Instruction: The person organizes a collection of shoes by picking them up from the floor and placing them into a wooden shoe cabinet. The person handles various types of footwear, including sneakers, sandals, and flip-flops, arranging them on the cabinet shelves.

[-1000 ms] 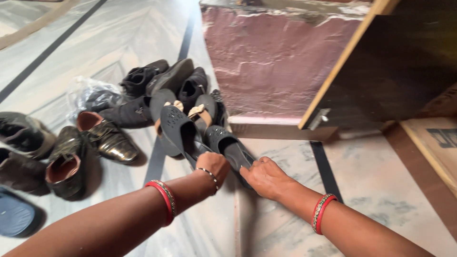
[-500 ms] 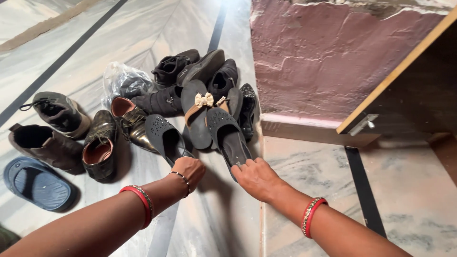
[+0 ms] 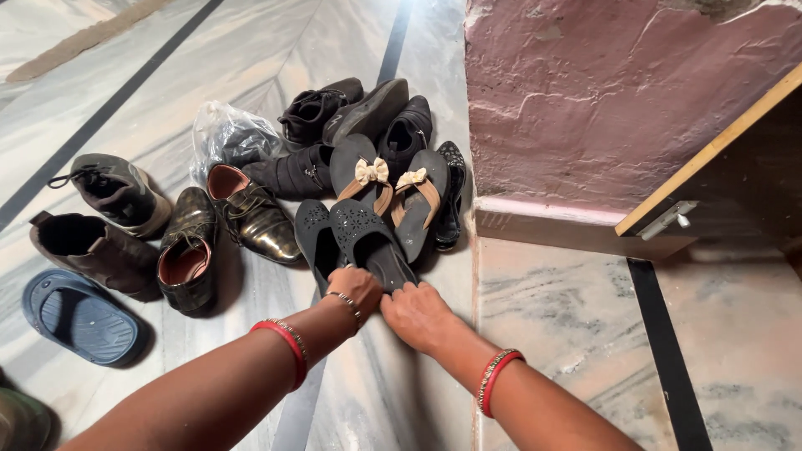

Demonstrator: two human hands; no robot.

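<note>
Two dark perforated slip-on shoes lie side by side on the marble floor, the left one and the right one. My left hand grips the heel of the left shoe. My right hand holds the heel of the right shoe, and the two hands almost touch. Just beyond them lie two sandals with beige bows. Both wrists wear red bangles.
A pile of dark shoes and a clear plastic bag lie behind. Bronze lace-up shoes, brown boots and a blue sandal sit at left. A rough pink wall and a wooden panel stand at right.
My hands have drawn the two perforated shoes together, side by side. The right shoe moved left off the bow sandals, which now show fully. The view shifted slightly.
</note>
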